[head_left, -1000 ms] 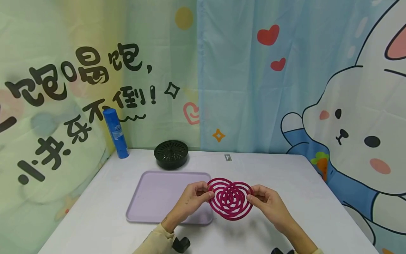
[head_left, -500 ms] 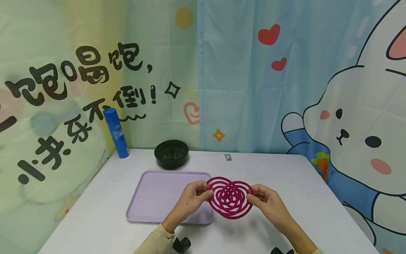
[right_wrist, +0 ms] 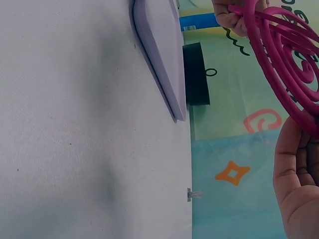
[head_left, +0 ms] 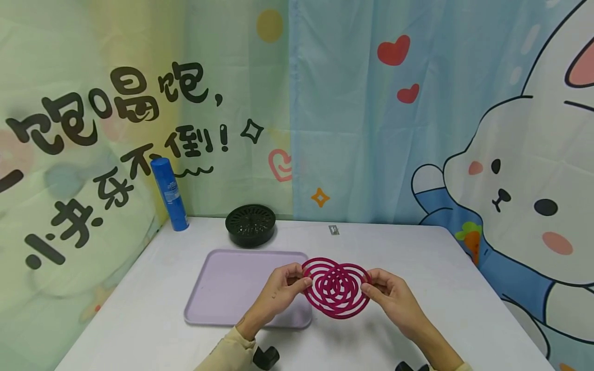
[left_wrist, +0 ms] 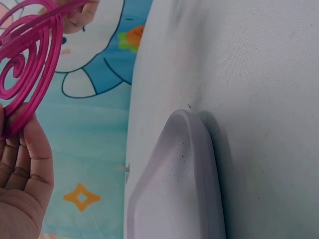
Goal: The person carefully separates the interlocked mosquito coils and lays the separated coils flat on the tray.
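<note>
Both hands hold a magenta openwork trivet (head_left: 337, 291), made of swirling rings, up over the white table. On its left edge, the thumb and fingers of my left hand (head_left: 279, 289) pinch the outer rings. My right hand (head_left: 393, 294) pinches the opposite edge in the same way. Seen from the left wrist, the trivet (left_wrist: 56, 45) stands tilted, with spiral curls inside it and the other hand behind. The right wrist view has the trivet (right_wrist: 266, 64) at its upper right, well off the tabletop.
A lilac tray (head_left: 232, 288) lies left of centre, partly behind the left hand. Farther back stands a round black container (head_left: 250, 238) with a slotted top. A blue cylinder (head_left: 170, 196) rises at the back left corner, and a metal clip (head_left: 334, 230) sits at the back edge.
The trivet and both hands have risen very slightly in the head view. Both grips are the same, and the things on the table have stayed in place.
</note>
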Tool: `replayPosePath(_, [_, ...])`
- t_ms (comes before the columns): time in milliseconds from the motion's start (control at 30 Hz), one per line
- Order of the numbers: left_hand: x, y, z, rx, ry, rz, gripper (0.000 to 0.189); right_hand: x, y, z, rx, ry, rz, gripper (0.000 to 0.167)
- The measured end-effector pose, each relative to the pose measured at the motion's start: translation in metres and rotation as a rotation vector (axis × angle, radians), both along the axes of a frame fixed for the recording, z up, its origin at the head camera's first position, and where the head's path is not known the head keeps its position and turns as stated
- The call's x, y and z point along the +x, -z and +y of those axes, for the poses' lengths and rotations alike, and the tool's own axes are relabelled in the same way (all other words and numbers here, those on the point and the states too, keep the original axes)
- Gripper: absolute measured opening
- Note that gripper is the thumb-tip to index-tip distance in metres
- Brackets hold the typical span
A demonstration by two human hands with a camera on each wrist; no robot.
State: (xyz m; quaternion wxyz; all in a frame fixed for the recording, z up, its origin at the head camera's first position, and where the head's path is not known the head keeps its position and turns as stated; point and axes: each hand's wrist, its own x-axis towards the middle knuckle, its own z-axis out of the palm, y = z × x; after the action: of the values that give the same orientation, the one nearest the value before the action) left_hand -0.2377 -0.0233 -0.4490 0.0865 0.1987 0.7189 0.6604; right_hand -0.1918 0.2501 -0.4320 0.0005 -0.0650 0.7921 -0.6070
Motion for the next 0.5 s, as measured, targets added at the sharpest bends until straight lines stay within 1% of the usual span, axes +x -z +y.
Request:
replayPosePath(267, [-0.0011, 0.0008, -0.0004, -0.009, -0.013, -0.003, 0.013, -0.0015, 0.0012, -0.0014, -0.002, 0.023, -0.01, 0.029])
replayPosePath(500, [-0.0005, 0.0011, -0.0002, -0.026, -0.031, 0.003, 0.014, -0.002, 0.0025, -0.0017, -0.011, 0.021, -0.02, 0.029])
